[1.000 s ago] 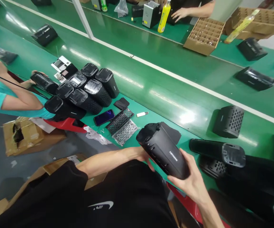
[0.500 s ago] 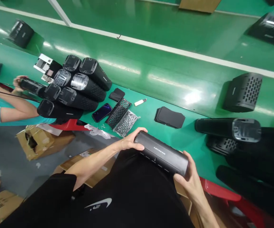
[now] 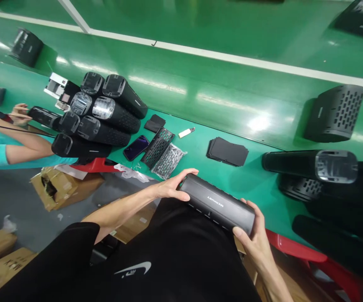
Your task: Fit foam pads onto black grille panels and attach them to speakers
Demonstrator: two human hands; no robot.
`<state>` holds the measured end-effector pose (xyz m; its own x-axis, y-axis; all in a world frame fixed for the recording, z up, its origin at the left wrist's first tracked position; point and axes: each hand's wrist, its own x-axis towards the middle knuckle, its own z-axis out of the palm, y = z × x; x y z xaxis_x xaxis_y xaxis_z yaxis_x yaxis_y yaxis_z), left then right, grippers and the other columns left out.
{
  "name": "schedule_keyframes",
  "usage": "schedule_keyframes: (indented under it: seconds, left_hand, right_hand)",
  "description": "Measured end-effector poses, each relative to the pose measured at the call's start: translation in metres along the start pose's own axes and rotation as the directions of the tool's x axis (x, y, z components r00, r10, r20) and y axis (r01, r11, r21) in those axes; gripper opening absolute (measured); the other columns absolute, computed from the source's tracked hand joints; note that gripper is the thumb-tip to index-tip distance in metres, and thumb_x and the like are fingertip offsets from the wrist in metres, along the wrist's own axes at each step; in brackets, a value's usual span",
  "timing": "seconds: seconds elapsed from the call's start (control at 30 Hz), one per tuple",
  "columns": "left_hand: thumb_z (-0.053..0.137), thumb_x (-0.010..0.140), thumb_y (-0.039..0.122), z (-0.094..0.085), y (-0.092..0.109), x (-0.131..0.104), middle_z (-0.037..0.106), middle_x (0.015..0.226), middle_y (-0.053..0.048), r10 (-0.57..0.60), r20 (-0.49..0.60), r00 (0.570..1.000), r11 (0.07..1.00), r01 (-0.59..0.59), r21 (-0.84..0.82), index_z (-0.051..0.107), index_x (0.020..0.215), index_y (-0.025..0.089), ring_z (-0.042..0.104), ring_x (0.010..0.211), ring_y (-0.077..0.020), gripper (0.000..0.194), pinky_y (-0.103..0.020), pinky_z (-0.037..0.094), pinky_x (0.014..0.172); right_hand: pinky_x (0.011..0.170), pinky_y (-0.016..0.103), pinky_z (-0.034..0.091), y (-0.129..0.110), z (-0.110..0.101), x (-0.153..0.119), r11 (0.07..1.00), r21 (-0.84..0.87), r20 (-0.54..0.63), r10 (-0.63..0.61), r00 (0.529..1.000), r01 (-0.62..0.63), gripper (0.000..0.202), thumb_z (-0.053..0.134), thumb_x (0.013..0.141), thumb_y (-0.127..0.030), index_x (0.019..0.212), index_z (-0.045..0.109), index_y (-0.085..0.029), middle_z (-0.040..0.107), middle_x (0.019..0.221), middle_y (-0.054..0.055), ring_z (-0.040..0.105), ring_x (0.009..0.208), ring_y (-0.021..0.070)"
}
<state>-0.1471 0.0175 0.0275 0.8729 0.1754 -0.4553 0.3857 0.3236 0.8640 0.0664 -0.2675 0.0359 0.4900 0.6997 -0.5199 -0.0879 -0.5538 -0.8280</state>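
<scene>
Close to my body, at the near edge of the green bench, I hold a long black casing (image 3: 217, 204) lettered "MERKURY". My left hand (image 3: 174, 187) grips its left end, thumb on the near side and fingers over the far side. Around the right end my right hand (image 3: 254, 228) is closed, its thumb pressing the lower corner. Just beyond my left hand lie a black perforated panel (image 3: 157, 147) and a plastic bag of small parts (image 3: 169, 161). A stack of thin black sheets (image 3: 228, 152) rests past the casing's middle.
Several black casings (image 3: 117, 113) are piled at the left, beside a co-worker's hand (image 3: 19, 114). A phone (image 3: 136, 147) and a small white-and-yellow item (image 3: 186, 133) lie on the bench. More casings (image 3: 307, 165) stand at the right. Cardboard boxes (image 3: 66, 186) sit on the floor.
The casing stays in both hands and has shifted slightly to the right in view. The camera view has turned a little. The co-worker's hand has moved slightly.
</scene>
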Motion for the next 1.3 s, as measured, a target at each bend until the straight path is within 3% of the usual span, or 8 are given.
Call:
schedule_keyframes:
  seconds: [0.2, 0.33, 0.43, 0.57, 0.8, 1.0, 1.13, 1.3]
  left_hand:
    - [0.083, 0.071, 0.054, 0.011, -0.011, -0.002, 0.060, 0.120, -0.006, 0.009, -0.117, 0.993, 0.999, -0.013, -0.034, 0.049, 0.145, 0.025, 0.059, 0.104, -0.0264, 0.086, -0.038, 0.047, 0.094]
    - [0.081, 0.074, 0.060, 0.010, -0.028, 0.015, 0.063, 0.115, -0.004, -0.146, -0.190, 0.971, 0.983, 0.121, -0.139, 0.053, 0.141, 0.027, 0.060, 0.104, -0.0250, 0.080, -0.036, 0.047, 0.093]
    - [0.075, 0.077, 0.069, 0.002, -0.036, 0.029, 0.064, 0.121, -0.006, -0.303, -0.137, 0.943, 0.926, 0.257, -0.278, 0.053, 0.144, 0.030, 0.064, 0.106, -0.0251, 0.081, -0.035, 0.048, 0.087]
    - [0.083, 0.069, 0.062, -0.004, -0.042, 0.044, 0.067, 0.119, -0.005, -0.354, -0.076, 0.932, 0.882, 0.306, -0.358, 0.050, 0.146, 0.032, 0.066, 0.100, -0.0228, 0.088, -0.028, 0.049, 0.075]
    - [0.068, 0.078, 0.079, 0.000, -0.048, 0.062, 0.071, 0.097, -0.009, -0.517, -0.166, 0.840, 0.844, 0.468, -0.262, 0.070, 0.109, 0.021, 0.067, 0.092, -0.0274, 0.066, -0.034, 0.057, 0.068]
    - [0.085, 0.069, 0.060, 0.003, -0.062, 0.062, 0.070, 0.125, -0.011, -0.366, -0.150, 0.919, 0.859, 0.271, -0.434, 0.058, 0.134, 0.020, 0.066, 0.115, -0.0284, 0.081, -0.040, 0.054, 0.096]
    - [0.079, 0.077, 0.057, 0.002, -0.062, 0.058, 0.067, 0.131, -0.014, -0.291, -0.221, 0.931, 0.918, 0.206, -0.340, 0.057, 0.140, 0.018, 0.059, 0.128, -0.0322, 0.077, -0.045, 0.044, 0.111]
    - [0.089, 0.068, 0.053, -0.009, -0.042, 0.051, 0.059, 0.144, -0.012, -0.178, -0.157, 0.971, 0.945, 0.124, -0.303, 0.031, 0.164, 0.029, 0.057, 0.133, -0.0338, 0.115, -0.049, 0.040, 0.116]
  right_hand:
    - [0.122, 0.059, 0.027, 0.002, 0.015, 0.002, 1.000, 0.004, -0.119, -0.017, 0.993, 0.018, 0.083, 0.076, 0.085, -0.055, 0.156, 0.041, -0.030, 0.042, 0.162, 0.011, 0.038, 0.149, 0.0374]
    - [0.106, 0.054, 0.052, 0.012, 0.014, 0.028, 0.944, 0.219, -0.021, 0.258, 0.966, -0.248, 0.082, 0.070, 0.086, -0.066, 0.156, 0.042, -0.033, 0.056, 0.152, 0.009, 0.061, 0.130, 0.0349]
    - [0.097, 0.052, 0.059, 0.016, 0.007, 0.047, 0.871, 0.258, 0.085, 0.410, 0.908, -0.417, 0.081, 0.067, 0.086, -0.073, 0.154, 0.046, -0.034, 0.064, 0.145, 0.008, 0.068, 0.122, 0.0337]
    - [0.113, 0.050, 0.048, 0.020, 0.010, 0.059, 0.886, 0.316, 0.031, 0.349, 0.937, -0.341, 0.084, 0.079, 0.079, -0.067, 0.149, 0.052, -0.029, 0.066, 0.143, 0.008, 0.062, 0.133, 0.0316]
    - [0.088, 0.045, 0.063, 0.014, 0.026, 0.073, 0.792, 0.366, 0.066, 0.502, 0.863, -0.489, 0.048, 0.072, 0.083, -0.068, 0.093, 0.073, -0.021, 0.078, 0.086, 0.009, 0.075, 0.105, 0.0373]
    - [0.076, 0.042, 0.064, 0.007, 0.022, 0.077, 0.807, 0.297, 0.080, 0.512, 0.855, -0.511, 0.050, 0.068, 0.085, -0.070, 0.097, 0.072, -0.021, 0.077, 0.083, 0.009, 0.077, 0.094, 0.0356]
    - [0.088, 0.046, 0.063, 0.013, 0.020, 0.073, 0.811, 0.320, 0.058, 0.500, 0.864, -0.490, 0.054, 0.068, 0.084, -0.070, 0.107, 0.075, -0.022, 0.079, 0.098, 0.011, 0.075, 0.104, 0.0381]
    - [0.108, 0.057, 0.051, 0.026, 0.011, 0.065, 0.863, 0.377, 0.067, 0.338, 0.939, -0.337, 0.080, 0.082, 0.072, -0.064, 0.143, 0.059, -0.034, 0.072, 0.130, 0.010, 0.066, 0.126, 0.0399]
